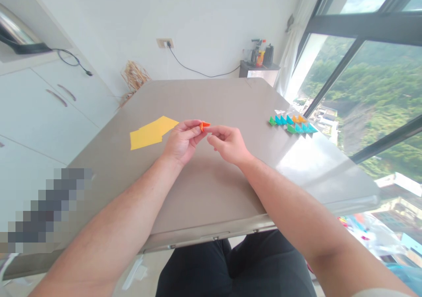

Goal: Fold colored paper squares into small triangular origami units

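Note:
A small folded piece of orange paper (205, 124) is pinched between the thumb and fingers of my left hand (183, 142), above the middle of the table. From the right, my right hand (229, 144) reaches it with an outstretched index finger, whose tip is at the paper's edge. The other fingers of that hand are curled. Yellow paper sheets (147, 134) lie overlapping just left of my left hand. On the right side of the table stand two rows of small folded paper boats (293, 124) in green, blue and orange.
The grey-brown table (211, 196) has its front edge close to my lap. A window (372, 95) borders its right side. A low cabinet (259, 70) with bottles stands beyond the far edge, and dried stalks (134, 78) stand behind the far left corner.

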`<state>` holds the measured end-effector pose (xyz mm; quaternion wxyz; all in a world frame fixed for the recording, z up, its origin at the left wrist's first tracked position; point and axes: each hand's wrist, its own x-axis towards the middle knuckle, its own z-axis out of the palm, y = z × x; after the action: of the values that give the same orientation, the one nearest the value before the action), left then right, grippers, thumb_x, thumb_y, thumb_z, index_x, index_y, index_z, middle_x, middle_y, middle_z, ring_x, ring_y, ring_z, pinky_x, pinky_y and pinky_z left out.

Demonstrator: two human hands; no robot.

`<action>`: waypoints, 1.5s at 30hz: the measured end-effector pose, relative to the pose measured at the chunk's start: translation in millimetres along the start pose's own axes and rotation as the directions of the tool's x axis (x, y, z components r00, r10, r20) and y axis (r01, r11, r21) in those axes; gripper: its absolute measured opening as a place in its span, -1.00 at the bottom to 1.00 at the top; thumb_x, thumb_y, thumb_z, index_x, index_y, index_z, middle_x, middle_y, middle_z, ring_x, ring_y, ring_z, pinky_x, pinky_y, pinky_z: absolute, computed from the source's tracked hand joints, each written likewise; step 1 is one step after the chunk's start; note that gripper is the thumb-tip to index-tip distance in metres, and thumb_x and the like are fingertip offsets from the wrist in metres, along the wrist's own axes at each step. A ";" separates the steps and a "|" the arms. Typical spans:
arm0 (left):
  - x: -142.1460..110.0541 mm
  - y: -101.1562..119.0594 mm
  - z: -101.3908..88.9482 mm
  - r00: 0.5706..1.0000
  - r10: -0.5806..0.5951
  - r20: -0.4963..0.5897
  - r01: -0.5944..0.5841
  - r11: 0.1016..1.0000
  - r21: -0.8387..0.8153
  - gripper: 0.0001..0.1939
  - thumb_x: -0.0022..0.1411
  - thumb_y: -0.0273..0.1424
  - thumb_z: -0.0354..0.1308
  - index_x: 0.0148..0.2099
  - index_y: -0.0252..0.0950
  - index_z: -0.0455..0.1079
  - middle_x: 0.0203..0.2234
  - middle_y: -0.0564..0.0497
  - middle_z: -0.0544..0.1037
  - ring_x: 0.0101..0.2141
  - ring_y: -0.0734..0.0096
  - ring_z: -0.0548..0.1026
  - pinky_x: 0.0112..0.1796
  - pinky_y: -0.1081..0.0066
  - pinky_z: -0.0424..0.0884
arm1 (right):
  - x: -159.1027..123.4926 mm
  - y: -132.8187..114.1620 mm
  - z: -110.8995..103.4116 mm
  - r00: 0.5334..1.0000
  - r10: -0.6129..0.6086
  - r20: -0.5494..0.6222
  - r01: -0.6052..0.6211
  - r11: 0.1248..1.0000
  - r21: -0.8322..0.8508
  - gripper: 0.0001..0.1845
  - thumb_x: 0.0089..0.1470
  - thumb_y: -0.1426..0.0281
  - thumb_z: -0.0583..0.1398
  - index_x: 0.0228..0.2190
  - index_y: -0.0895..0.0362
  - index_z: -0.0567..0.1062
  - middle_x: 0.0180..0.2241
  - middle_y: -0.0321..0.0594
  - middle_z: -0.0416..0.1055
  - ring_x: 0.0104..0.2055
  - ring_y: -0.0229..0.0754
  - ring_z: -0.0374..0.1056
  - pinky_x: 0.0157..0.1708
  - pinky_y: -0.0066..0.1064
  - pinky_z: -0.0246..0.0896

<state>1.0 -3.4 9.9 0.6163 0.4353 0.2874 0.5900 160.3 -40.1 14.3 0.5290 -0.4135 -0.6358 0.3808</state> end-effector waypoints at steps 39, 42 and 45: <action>-2.0 2.7 -2.1 0.975 -0.149 0.165 0.130 0.984 0.120 -0.78 0.05 -0.42 0.42 -0.20 -0.28 0.60 -0.31 -0.08 0.64 -0.22 0.28 0.60 -0.09 0.21 0.53 | 2.4 6.7 -3.9 0.971 -0.238 -0.032 0.212 0.911 -0.354 -0.88 0.08 0.41 0.17 -0.48 0.08 0.47 -0.54 -0.34 0.32 -0.46 -0.29 0.19 -0.41 -0.41 0.12; -1.2 12.1 -8.0 0.950 -0.188 0.250 0.130 0.964 0.231 -0.80 0.03 -0.38 0.44 -0.25 -0.28 0.58 -0.33 -0.08 0.63 -0.27 0.27 0.59 -0.19 0.24 0.55 | 3.3 4.6 -11.1 0.994 -0.090 0.061 0.101 0.972 -0.213 -0.91 0.08 0.34 0.21 -0.43 0.08 0.50 -0.54 -0.35 0.36 -0.49 -0.31 0.18 -0.46 -0.42 0.13; -0.6 20.1 -12.9 0.906 -0.286 0.312 0.189 0.933 0.307 -0.78 0.05 -0.30 0.45 -0.28 -0.25 0.54 -0.40 -0.04 0.59 -0.42 0.35 0.55 -0.39 0.33 0.52 | 5.5 5.1 -17.5 0.989 -0.003 0.150 0.016 0.997 -0.080 -0.86 0.04 0.28 0.28 -0.41 0.10 0.49 -0.51 -0.34 0.40 -0.50 -0.32 0.20 -0.50 -0.43 0.17</action>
<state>-19.8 -2.9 21.5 0.6605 0.5747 0.3014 0.3776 177.6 -32.3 14.2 0.4646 -0.4017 -0.6904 0.3822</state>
